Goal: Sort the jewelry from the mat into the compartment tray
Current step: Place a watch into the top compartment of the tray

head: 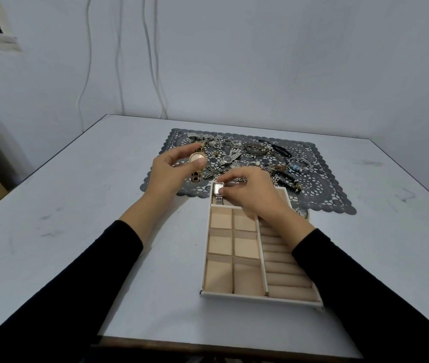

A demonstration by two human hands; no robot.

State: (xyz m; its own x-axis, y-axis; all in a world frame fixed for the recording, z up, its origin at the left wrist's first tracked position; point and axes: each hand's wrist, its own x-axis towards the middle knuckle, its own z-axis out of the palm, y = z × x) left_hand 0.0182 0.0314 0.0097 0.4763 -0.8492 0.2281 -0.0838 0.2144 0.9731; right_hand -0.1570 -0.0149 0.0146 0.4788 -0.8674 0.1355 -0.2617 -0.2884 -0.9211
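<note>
In the head view, the left hand (166, 174) at centre frame pinches a round gold-faced watch (197, 161) between thumb and fingers, lifted over the near-left part of the grey lace mat (320, 189). The right hand (255, 192) grips a small square silver watch (218, 190) with its fingertips, set into the long far compartment of the beige compartment tray (234, 294). The tray lies on the white bench (77, 231), its far end overlapping the mat, where a heap of jewelry (247, 153) sits.

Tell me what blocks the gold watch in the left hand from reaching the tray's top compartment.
The right hand lies over that compartment, setting a silver watch at its left end. The gold watch, held in the left hand above the mat, has nothing else visible in its way.
</note>
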